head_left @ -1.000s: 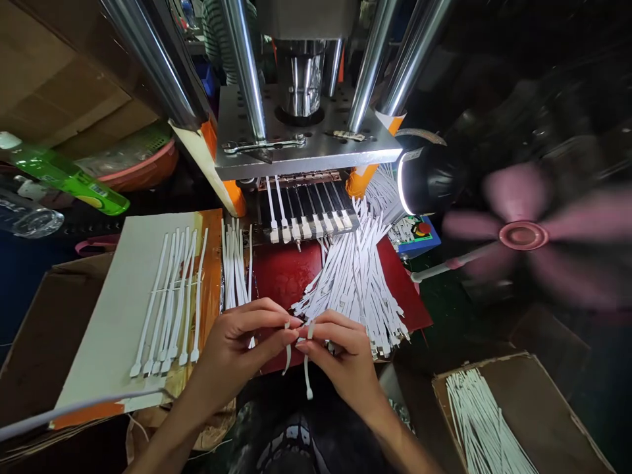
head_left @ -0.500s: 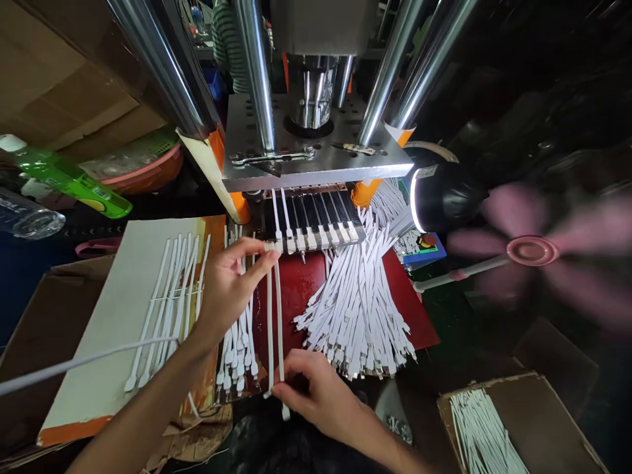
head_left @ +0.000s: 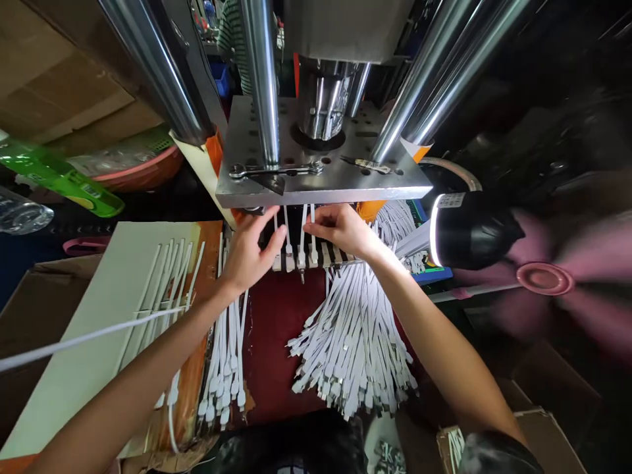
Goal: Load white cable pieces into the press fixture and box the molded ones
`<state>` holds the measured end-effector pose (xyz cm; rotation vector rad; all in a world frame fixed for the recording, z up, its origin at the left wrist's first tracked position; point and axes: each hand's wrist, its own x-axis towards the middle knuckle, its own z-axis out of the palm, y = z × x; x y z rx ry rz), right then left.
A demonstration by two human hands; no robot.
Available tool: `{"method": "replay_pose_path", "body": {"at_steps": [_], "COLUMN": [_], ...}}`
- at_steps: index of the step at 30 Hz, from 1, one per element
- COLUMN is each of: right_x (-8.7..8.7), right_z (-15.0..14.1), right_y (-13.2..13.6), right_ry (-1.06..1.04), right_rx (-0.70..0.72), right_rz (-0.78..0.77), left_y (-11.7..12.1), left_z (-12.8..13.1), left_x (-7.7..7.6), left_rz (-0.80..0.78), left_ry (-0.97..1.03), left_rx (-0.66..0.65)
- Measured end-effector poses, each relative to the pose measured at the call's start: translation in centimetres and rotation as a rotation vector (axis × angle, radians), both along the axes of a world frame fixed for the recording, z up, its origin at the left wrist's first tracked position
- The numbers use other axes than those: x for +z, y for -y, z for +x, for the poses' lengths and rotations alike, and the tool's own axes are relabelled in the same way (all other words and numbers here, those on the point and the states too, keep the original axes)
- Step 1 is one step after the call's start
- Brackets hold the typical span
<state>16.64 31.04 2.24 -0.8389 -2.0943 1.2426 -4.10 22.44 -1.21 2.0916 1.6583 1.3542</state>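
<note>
My left hand (head_left: 251, 253) is at the left end of the black slotted mould (head_left: 326, 253) under the press plate, its thumb and index finger apart beside the white cables there. My right hand (head_left: 340, 229) pinches a short white cable (head_left: 313, 247) at the mould, just below the plate's front edge. A second white cable (head_left: 303, 240) lies next to it in the row, with more to the left. The far ends of these cables are hidden beneath the press plate (head_left: 320, 194).
A large fan of white cables (head_left: 355, 342) lies right of centre; a smaller bunch (head_left: 227, 362) lies left. More cables lie on a white board (head_left: 113, 283). A wrench (head_left: 276, 170) rests on the plate. At right are a lamp (head_left: 469, 230) and a spinning pink fan (head_left: 546, 278).
Both hands have moved to the mould with the two cables they were holding below it; these now lie in the mould row. My left hand has opened. The view has shifted slightly.
</note>
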Motion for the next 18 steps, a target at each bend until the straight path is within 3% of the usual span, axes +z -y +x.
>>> {"method": "replay_pose_path", "body": {"at_steps": [3,5,14,18], "right_x": [-1.2,-1.7,-2.6,-1.6], "right_z": [-1.1,-1.2,-1.2,-0.5], "right_y": [-1.5,-1.8,-1.9,-0.4], "right_ry": [0.012,0.028,-0.045,0.130], "right_rx": [0.008,0.011,-0.020,-0.224], "right_rz": [0.064,0.095,0.108,0.271], "left_y": [2.1,2.5,2.6,3.8], "left_z": [-0.4,-0.4,1.6,3.1], "left_x": [0.2,0.1,0.6,0.4], "left_rz": [0.033,0.029,0.036,0.000], "left_ry": [-0.316,-0.461,-0.726,-0.751], "left_rx": [-0.289,-0.366,-0.255,-0.127]}}
